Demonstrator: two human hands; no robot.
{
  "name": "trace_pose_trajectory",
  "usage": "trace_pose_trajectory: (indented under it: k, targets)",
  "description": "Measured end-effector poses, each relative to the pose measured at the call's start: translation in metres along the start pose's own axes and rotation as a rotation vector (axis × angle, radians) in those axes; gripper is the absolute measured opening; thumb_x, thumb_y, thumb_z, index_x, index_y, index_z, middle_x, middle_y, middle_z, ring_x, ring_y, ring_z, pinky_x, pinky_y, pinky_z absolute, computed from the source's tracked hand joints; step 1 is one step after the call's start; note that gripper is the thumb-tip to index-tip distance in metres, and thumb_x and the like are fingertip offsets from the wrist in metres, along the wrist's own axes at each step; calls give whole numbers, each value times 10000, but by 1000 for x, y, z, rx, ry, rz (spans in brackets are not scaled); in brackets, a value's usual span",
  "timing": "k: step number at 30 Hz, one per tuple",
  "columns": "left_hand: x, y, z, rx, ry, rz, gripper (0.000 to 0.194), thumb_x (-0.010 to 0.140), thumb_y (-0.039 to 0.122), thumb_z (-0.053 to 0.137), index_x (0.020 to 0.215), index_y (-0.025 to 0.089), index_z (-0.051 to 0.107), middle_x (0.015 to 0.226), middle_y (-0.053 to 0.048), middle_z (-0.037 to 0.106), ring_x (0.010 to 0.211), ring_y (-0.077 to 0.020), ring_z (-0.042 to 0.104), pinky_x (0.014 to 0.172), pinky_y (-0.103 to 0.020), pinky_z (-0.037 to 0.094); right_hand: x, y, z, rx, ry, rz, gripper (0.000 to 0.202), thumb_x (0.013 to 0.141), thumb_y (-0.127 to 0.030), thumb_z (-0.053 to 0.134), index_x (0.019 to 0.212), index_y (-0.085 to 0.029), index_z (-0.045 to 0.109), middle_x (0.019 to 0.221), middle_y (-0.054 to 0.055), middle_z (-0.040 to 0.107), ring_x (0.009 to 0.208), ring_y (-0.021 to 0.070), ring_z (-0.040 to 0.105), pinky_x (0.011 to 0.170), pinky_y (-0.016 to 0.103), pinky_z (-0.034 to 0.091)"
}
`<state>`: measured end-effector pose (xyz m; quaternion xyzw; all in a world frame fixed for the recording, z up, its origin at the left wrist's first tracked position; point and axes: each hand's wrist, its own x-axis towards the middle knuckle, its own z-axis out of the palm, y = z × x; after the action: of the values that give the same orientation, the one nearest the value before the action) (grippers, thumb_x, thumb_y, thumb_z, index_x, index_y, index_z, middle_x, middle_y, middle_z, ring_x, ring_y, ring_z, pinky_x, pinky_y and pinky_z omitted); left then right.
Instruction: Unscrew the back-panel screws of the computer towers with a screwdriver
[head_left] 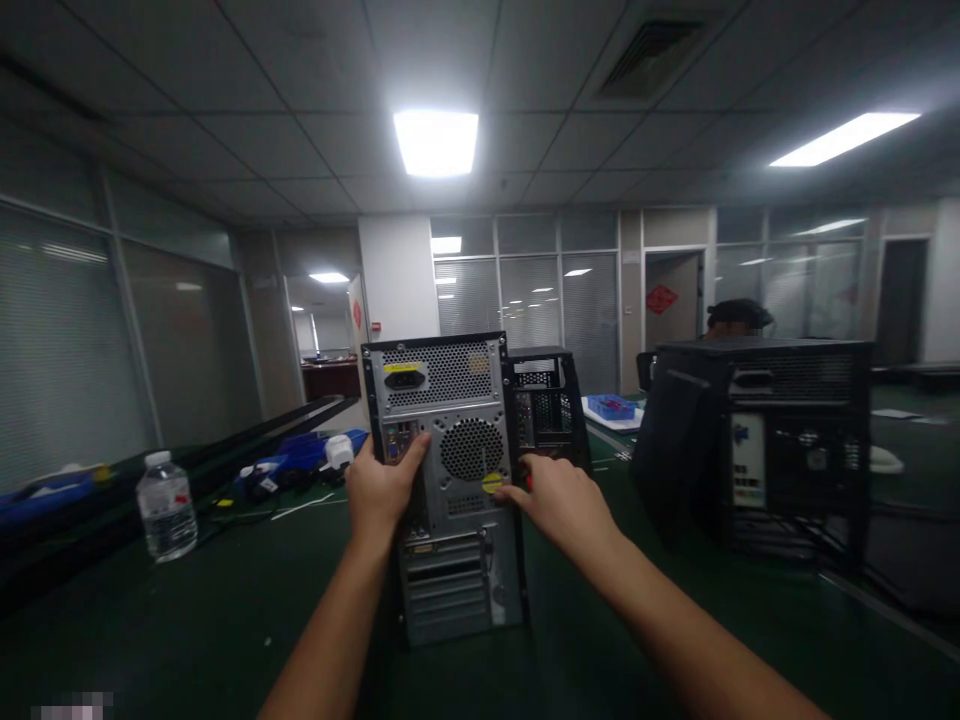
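Observation:
A computer tower case (457, 560) stands upright on the green table, its metal back panel facing me. Perforated vents, a black power socket with a yellow label and a row of slot covers show on that panel. My left hand (381, 490) clasps its left edge, thumb across the port area. On the opposite edge, my right hand (566, 500) grips with the thumb on the panel near a yellow sticker (492, 484). A small red spot shows by the right fingers; I cannot tell what it is. The fingertips behind both edges are hidden.
Behind stands a second black case (555, 400). Another tower (795, 450) is at the right, with a person (739, 318) beyond it. A water bottle (166, 508) and blue items (296, 458) lie left. A blue basket (611, 406) sits farther back.

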<state>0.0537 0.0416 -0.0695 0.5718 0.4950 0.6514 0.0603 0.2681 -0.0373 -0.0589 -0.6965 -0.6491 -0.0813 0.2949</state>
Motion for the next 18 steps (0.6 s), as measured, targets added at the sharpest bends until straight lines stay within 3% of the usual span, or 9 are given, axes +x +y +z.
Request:
trace_pose_trajectory:
  k: [5, 11, 18]
  targets:
    - [1, -3, 2, -18, 4, 8, 597, 676, 708, 676, 937, 173, 710, 870, -106, 751, 836, -305, 718, 761, -380, 549, 10, 7, 9, 18, -117, 2, 446, 853, -551, 680, 1069, -160, 682, 963, 69, 685, 915, 207, 659, 850, 413, 537]
    - [4, -6, 4, -29, 11, 24, 576, 682, 683, 688, 921, 159, 711, 867, -109, 753, 831, -298, 720, 741, -358, 551, 11, 3, 5, -9, -150, -2, 409, 871, -535, 665, 1005, -149, 670, 932, 58, 661, 864, 182, 637, 838, 391, 531]
    - [14, -16, 11, -34, 14, 30, 552, 686, 675, 686, 893, 164, 712, 858, -96, 752, 840, -295, 719, 728, -347, 547, 22, 3, 17, -23, -162, -11, 450, 903, -564, 614, 1052, -140, 643, 988, 67, 652, 930, 191, 633, 880, 407, 525]
